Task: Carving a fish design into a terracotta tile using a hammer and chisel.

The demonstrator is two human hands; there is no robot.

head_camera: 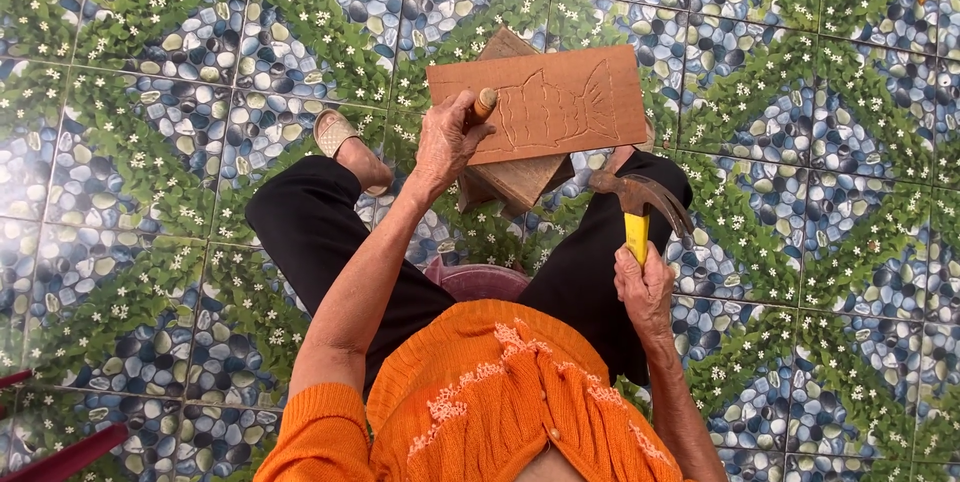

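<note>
Patterned floor tiles [150, 142] lie under a wooden board [560, 102]. Left hand [445, 142] grips a chisel [483, 104]; right hand [645, 287] clasps a hammer [640, 204]. Light, square taps should work best.

Single view only: we look from a head-worn camera, pointed almost straight down past our orange sweater [500, 402] and lap to the tiled floor [150, 142]. We sit close, arm's reach from the wooden board [560, 102] at frame centre. No second view shares anything.

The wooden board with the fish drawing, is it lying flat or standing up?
Flat: the brown wooden board lies face-up on a wooden block.
</note>
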